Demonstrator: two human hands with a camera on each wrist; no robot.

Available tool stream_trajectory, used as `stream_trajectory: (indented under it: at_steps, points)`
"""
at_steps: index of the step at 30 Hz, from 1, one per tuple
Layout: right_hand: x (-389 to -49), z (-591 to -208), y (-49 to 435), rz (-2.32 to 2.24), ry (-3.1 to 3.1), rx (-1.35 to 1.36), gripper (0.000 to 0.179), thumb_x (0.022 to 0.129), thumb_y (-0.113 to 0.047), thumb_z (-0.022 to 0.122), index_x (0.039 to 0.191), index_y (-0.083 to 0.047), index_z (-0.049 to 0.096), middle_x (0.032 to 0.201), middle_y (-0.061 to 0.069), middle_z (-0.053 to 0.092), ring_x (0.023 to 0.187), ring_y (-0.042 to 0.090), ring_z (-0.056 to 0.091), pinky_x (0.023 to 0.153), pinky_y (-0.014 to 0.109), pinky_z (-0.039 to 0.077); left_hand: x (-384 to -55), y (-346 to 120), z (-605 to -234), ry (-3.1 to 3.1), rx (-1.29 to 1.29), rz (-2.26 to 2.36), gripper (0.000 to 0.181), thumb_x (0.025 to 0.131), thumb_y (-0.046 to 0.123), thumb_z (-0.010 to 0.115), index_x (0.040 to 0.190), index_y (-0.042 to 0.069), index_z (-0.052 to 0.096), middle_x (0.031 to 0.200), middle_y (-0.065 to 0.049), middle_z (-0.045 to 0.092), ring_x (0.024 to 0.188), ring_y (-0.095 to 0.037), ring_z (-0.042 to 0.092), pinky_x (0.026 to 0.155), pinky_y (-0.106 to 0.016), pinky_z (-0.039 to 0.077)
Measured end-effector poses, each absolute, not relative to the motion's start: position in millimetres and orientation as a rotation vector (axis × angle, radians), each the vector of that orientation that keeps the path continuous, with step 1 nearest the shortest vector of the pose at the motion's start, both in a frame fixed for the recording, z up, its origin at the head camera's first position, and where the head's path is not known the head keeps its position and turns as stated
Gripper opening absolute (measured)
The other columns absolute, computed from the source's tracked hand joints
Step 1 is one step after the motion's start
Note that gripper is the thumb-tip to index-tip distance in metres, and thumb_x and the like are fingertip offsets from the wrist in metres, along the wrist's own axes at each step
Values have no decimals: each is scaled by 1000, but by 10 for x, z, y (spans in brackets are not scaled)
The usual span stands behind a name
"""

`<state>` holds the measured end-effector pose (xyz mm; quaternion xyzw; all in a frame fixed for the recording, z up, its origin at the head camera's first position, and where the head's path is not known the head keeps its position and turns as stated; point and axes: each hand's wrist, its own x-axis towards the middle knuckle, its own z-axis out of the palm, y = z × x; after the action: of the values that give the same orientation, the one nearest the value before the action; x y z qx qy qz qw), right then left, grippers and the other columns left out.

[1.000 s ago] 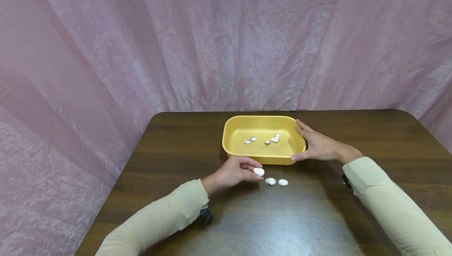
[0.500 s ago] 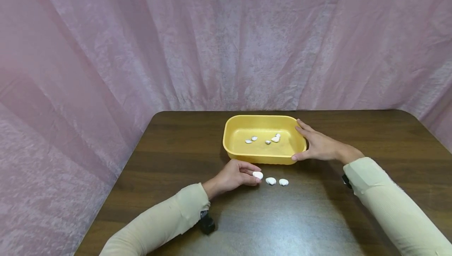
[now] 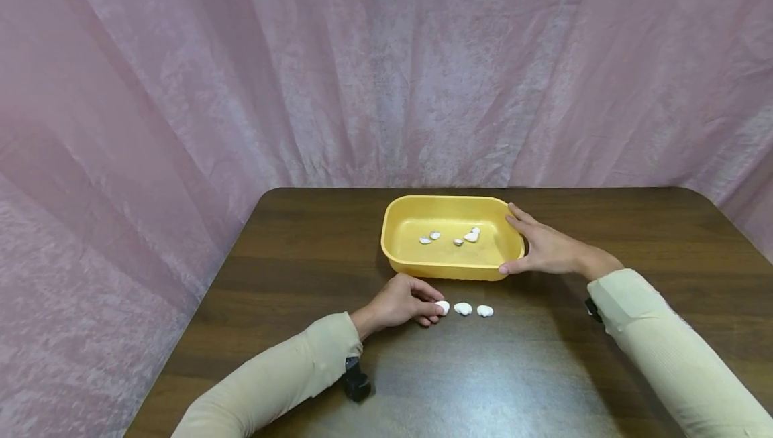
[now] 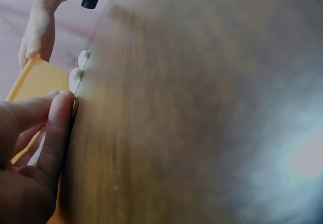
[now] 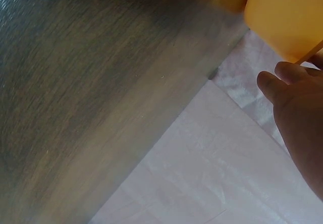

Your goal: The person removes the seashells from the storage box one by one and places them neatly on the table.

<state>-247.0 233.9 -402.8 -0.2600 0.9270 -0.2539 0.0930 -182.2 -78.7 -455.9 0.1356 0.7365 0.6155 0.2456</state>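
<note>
My left hand (image 3: 433, 308) rests low on the dark wooden table (image 3: 314, 257) and pinches a white shell (image 3: 443, 308) that touches the tabletop. Two more white shells (image 3: 463, 308) (image 3: 485, 311) lie in a row just right of it. Behind them stands a yellow tray (image 3: 398, 260) with several small shells (image 3: 470, 237) inside. My right hand (image 3: 531, 243) lies with straight fingers against the tray's right end. In the left wrist view, my fingers (image 4: 59, 114) press at the table beside the two shells (image 4: 75, 74) and the tray (image 4: 35, 77).
A pink cloth (image 3: 362, 76) hangs behind and around the table. The table's left edge (image 3: 232, 250) runs close to the cloth. In the right wrist view the tray's wall (image 5: 287, 12) sits above the table edge and cloth (image 5: 202, 173).
My left hand has lowered the shell from just above the table down onto it, left of the other two. The right hand and the tray have stayed put.
</note>
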Motion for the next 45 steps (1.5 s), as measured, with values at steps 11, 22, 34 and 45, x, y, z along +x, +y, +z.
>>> stream_trajectory:
  at_steps: [11,22,34,45]
  points:
    - [-2475,-4041,2350,-764,2749,-783,117,77,-50,83,151,15,20,164,24,2,146,47,15,114,61,23,-1816,-734,-4495,2209,375,1531,10,88,-3,74,98,-5,75,71,-11,72,52,-10,64,54,-28,58]
    - [-2473,-4042,2355,-769,2759,-796,116,77,-49,83,150,15,22,164,25,3,146,47,16,114,61,23,-1814,-721,-4488,2352,456,1401,12,84,5,80,95,1,77,61,-2,68,47,-7,62,51,-26,56]
    - [-2469,-4032,2349,-774,2748,-789,116,77,-49,84,151,16,21,164,25,2,146,47,15,114,62,22,-1825,-733,-4477,2388,512,1320,15,85,7,79,100,3,78,59,1,67,47,-8,62,55,-24,55]
    - [-2476,-4048,2349,-768,2747,-783,117,77,-50,83,151,14,20,164,24,3,146,47,16,113,61,23,-1822,-715,-4315,2447,728,1297,22,86,10,79,105,1,76,81,0,74,58,-2,63,59,-21,53]
